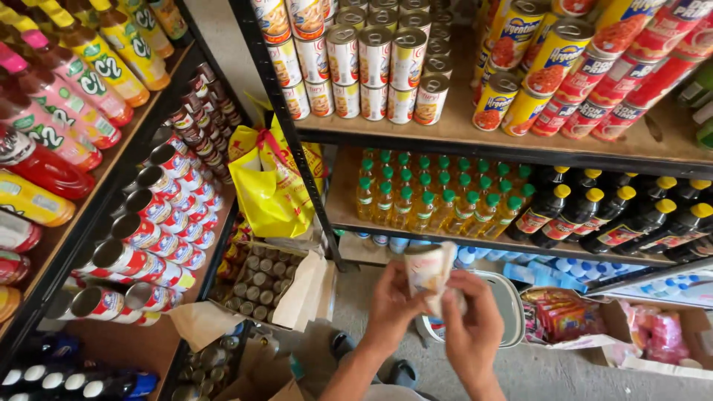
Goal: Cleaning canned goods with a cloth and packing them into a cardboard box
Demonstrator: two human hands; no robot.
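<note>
Both hands, the left hand and right hand, have their fingers clamped on a small labelled can held above the floor before the shelves; probably rigid, fairly heavy, smooth-sided; best gripped around its wall.

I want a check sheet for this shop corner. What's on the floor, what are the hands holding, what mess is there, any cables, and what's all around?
Surface: grey concrete floor, partly covered by boxes.
Job's things: one pale can, held up between both hands.
Clutter: open cardboard box of small cans on the floor; a box of red packets; a yellow bag hanging at the shelf post.
Hands: left hand grips the can from the left; right hand touches its right side.
Cables: nothing seen.
Surroundings: shelves of stacked cans, green-capped bottles, dark yellow-capped bottles, and pink and yellow drink bottles on the left rack.
</note>
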